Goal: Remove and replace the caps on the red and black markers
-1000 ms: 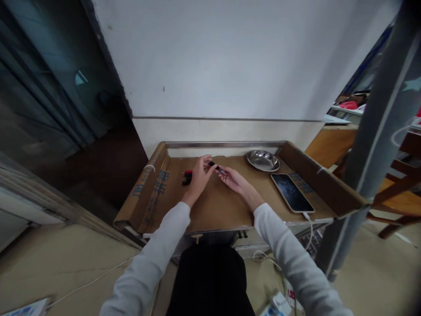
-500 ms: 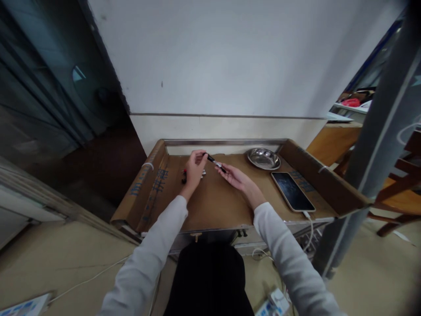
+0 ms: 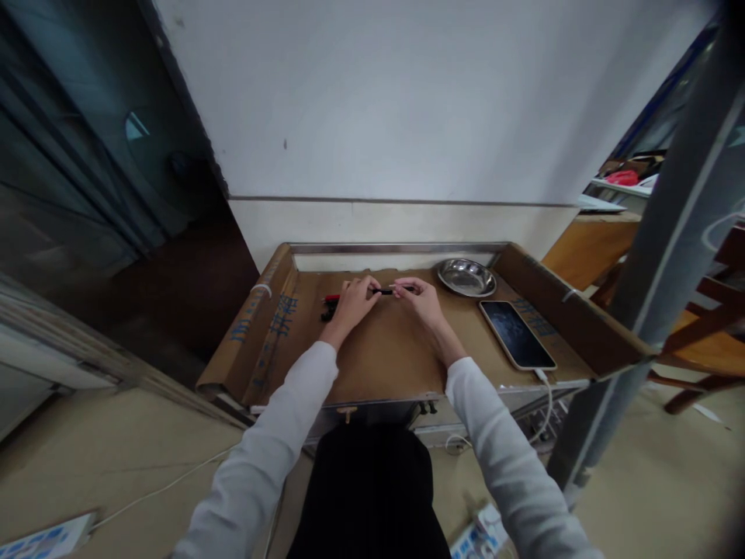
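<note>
A slim black pen (image 3: 382, 292) lies level between my two hands, just above the cardboard. My left hand (image 3: 356, 301) pinches its left end with the fingertips. At the other end, my right hand (image 3: 420, 300) has thumb and fingers closed around the pen, hiding part of it. Beside my left hand, partly covered by it, lie several red and black pens (image 3: 329, 304) on the cardboard-lined table (image 3: 384, 357).
A shiny metal bowl (image 3: 466, 277) sits at the back right. In front of it lies a phone (image 3: 517, 334) with a white charging cable (image 3: 550, 404) over the front edge. Folded cardboard walls (image 3: 576, 310) rise at the sides; a grey post (image 3: 646, 256) stands to the right.
The pen has turned from slanting to nearly level. My right hand has risen slightly and turned palm down; my left hand has shifted right and lower.
</note>
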### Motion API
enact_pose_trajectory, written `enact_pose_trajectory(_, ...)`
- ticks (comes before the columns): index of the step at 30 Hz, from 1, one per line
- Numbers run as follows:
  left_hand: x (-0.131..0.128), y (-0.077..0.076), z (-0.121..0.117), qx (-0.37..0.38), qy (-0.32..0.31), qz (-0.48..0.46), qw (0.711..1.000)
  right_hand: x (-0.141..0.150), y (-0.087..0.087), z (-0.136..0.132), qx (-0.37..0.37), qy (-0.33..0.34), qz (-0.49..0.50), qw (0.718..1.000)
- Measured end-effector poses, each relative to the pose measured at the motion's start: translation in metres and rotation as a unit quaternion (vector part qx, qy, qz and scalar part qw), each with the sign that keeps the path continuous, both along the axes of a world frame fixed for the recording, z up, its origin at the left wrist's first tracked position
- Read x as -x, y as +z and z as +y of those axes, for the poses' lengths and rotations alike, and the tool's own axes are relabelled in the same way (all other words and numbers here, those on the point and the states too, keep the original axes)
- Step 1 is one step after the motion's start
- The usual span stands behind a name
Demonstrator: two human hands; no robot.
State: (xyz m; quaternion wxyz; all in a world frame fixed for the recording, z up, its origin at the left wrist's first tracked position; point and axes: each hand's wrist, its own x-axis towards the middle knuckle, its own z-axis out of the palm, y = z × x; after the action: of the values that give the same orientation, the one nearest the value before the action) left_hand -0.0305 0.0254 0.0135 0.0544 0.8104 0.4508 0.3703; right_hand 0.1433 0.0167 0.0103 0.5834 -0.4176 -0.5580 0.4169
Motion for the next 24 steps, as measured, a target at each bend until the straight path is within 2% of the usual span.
enact_pose_trajectory(2, 0.000, -0.001, 0.000, -0.007, 0.002, 0.055, 0.998, 0.001, -0.002, -0.001, -0.049, -0.005, -0.094, 0.994)
enact_pose_trajectory(4, 0.000, -0.003, 0.002, -0.007, 0.000, 0.094, 0.996, 0.002, -0.004, -0.004, -0.095, 0.010, -0.198, 0.976)
enact_pose_trajectory(7, 0.000, -0.005, 0.003, -0.007, 0.002, 0.123, 0.992, 0.004, -0.006, -0.008, -0.151, 0.033, -0.356, 0.922)
enact_pose_trajectory(10, 0.002, -0.002, -0.001, -0.014, -0.003, 0.117, 0.993, 0.003, -0.006, -0.008, -0.176, 0.019, -0.447, 0.877)
enact_pose_trajectory(12, 0.004, 0.001, -0.006, -0.024, -0.013, 0.114, 0.993, 0.001, -0.005, -0.007, -0.176, 0.011, -0.466, 0.867)
enact_pose_trajectory(18, 0.008, 0.003, -0.012, -0.030, -0.034, 0.126, 0.991, -0.011, -0.006, -0.006, -0.161, 0.014, -0.460, 0.873)
enact_pose_trajectory(24, 0.001, -0.003, -0.006, -0.042, 0.007, 0.141, 0.989, -0.015, -0.009, -0.004, -0.160, -0.006, -0.454, 0.877)
